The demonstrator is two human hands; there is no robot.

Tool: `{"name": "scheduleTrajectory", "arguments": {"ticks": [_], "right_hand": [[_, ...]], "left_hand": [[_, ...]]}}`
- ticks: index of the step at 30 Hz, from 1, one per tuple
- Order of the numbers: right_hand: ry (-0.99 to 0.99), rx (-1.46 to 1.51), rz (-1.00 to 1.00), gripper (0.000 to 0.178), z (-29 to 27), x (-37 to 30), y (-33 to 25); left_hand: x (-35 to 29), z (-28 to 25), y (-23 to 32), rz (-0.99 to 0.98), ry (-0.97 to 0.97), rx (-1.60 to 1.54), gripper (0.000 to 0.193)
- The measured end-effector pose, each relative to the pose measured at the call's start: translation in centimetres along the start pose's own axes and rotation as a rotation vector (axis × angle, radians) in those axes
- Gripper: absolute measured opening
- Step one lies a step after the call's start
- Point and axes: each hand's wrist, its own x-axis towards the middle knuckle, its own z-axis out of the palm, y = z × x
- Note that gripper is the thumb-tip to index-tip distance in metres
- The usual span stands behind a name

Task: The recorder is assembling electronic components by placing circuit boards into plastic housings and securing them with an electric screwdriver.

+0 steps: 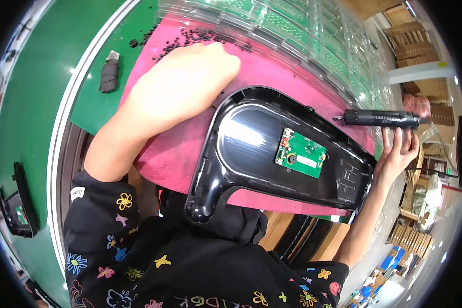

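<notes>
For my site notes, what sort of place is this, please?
Probably an electronics assembly workshop: a green rectangular circuit board sits in a glossy black plastic shell, near a black cylindrical electric screwdriver.

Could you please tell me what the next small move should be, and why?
Perhaps pick up one of the small black parts with the left hand: it is at the edge of their scatter, the right hand is at an electric screwdriver, and the green circuit board lies inside the black housing.
</notes>
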Motion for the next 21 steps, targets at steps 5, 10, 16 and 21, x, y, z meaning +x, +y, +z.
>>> {"name": "scheduleTrajectory", "arguments": {"ticks": [5, 10, 16, 21], "right_hand": [[-0.155, 0.298, 0.180, 0.041, 4.6, -0.3, -1.6], [-0.344, 0.574, 0.244, 0.025, 5.5, -1.7, -3.9], [-0.440, 0.973, 0.156, 0.025, 7.9, -5.1, -8.8], [-0.500, 1.169, 0.171, 0.033, 9.4, -7.2, -11.2]], "left_hand": [[0.6, -0.2, 0.0, -0.064, -0.019, -0.060, 0.013], [1.5, 0.2, -1.2, -0.030, 0.150, -0.176, 0.011], [3.9, 0.0, 2.9, 0.201, 0.365, -0.400, 0.013], [3.4, 0.8, 5.0, 0.339, 0.392, -0.764, 0.010]]}}
